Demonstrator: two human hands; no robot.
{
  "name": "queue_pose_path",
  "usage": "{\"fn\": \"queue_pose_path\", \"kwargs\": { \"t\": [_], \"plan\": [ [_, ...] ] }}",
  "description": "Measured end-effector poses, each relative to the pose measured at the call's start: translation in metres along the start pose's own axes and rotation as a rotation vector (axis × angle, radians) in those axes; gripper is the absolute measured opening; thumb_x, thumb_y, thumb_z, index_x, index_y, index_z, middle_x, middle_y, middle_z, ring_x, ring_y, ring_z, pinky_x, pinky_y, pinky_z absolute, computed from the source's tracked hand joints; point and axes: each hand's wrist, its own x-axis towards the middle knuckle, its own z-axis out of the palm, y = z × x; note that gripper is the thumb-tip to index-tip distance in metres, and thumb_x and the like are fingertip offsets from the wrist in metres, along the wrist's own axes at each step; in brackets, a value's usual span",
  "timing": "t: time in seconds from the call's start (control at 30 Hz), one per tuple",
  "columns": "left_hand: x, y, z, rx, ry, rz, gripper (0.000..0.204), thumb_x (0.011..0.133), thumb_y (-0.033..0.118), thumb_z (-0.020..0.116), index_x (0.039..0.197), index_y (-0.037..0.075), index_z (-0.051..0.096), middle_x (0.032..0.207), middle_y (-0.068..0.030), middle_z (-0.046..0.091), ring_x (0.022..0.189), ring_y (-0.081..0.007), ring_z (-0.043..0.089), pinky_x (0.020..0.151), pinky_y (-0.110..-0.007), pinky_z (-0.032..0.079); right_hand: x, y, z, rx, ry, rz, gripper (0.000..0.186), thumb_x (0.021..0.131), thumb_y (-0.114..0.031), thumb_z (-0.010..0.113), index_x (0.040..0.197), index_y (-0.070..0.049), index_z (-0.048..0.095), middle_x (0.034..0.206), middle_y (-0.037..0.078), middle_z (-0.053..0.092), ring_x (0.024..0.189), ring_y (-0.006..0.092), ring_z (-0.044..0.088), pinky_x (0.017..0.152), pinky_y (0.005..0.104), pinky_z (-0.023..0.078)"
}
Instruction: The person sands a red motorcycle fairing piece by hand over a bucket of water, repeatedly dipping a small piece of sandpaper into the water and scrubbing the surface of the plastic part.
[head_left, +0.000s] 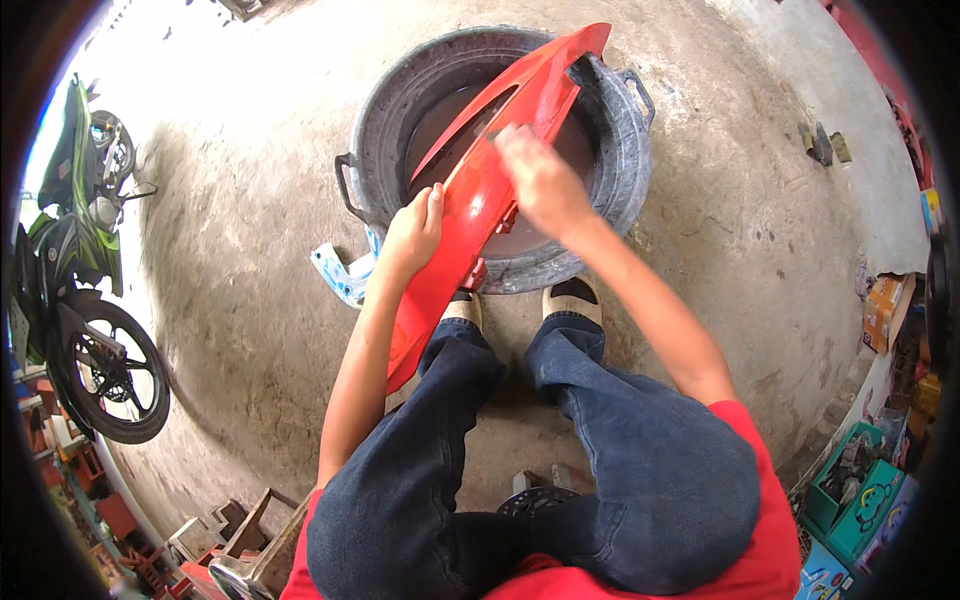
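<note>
Red fairing (470,200) between both hands

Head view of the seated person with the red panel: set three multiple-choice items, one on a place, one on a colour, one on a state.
1. Where does the red panel lie?
A across the tub
B on the motorcycle
C flat on the floor

2. What colour is the parked motorcycle?
A blue
B green and black
C white

3. What is the left hand doing?
A hanging free
B gripping the panel's edge
C resting on a knee

Key: 1 A, it spans the tyre-made tub; 2 B, green fairing; 3 B, fingers wrap the edge, while the right hand rests on top.
</note>
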Motion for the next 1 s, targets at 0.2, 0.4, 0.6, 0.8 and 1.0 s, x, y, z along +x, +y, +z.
{"fn": "queue_pose_path", "kwargs": {
  "t": [0.2,0.4,0.6,0.8,1.0],
  "plan": [
    [0.007,0.016,0.000,-0.054,-0.141,-0.203,0.044,0.114,0.033,0.040,0.117,-0.005,0.061,0.094,-0.0268,0.064,0.090,-0.0431,0.065,0.083,-0.046,0.050,-0.019,-0.025,-0.009,-0.088,-0.086,-0.223,0.050,0.097,-0.012,0.048,0.144,0.005,0.057,0.145,0.026,0.060,0.138,0.0389,0.057,0.118,0.0476,0.044],
    [0.023,0.025,0.006,-0.106,-0.046,-0.128,0.034,0.113,0.029,0.044,0.109,-0.001,0.059,0.091,-0.0332,0.063,0.089,-0.0548,0.062,0.072,-0.059,0.046,0.014,0.006,-0.014,-0.059,-0.050,-0.099,0.051,0.096,-0.009,0.053,0.145,0.003,0.056,0.147,0.025,0.059,0.137,0.0397,0.057,0.117,0.0484,0.044],
    [0.013,0.025,0.001,-0.104,-0.097,-0.198,0.042,0.114,0.033,0.043,0.116,-0.004,0.061,0.102,-0.0309,0.067,0.101,-0.0498,0.065,0.086,-0.049,0.050,0.008,0.009,-0.016,-0.174,-0.081,-0.184,0.050,0.098,-0.011,0.052,0.145,0.003,0.056,0.148,0.024,0.059,0.138,0.0388,0.056,0.120,0.0459,0.042],
    [-0.015,0.023,-0.009,0.047,-0.159,-0.127,0.034,0.113,0.026,0.041,0.120,-0.002,0.059,0.105,-0.0304,0.067,0.102,-0.0511,0.063,0.082,-0.052,0.049,-0.005,-0.010,-0.002,0.049,-0.040,-0.105,0.043,0.100,-0.012,0.049,0.138,0.004,0.062,0.141,0.025,0.063,0.135,0.0376,0.058,0.118,0.0456,0.044],
    [-0.015,0.007,-0.003,0.052,0.026,0.091,0.018,0.109,0.017,0.051,0.113,0.000,0.057,0.093,-0.0265,0.068,0.078,-0.0483,0.065,0.068,-0.057,0.051,0.012,-0.008,-0.005,0.013,-0.007,-0.094,0.043,0.099,-0.010,0.049,0.136,0.005,0.061,0.138,0.026,0.064,0.133,0.0399,0.059,0.115,0.0462,0.046]
  ]
}}
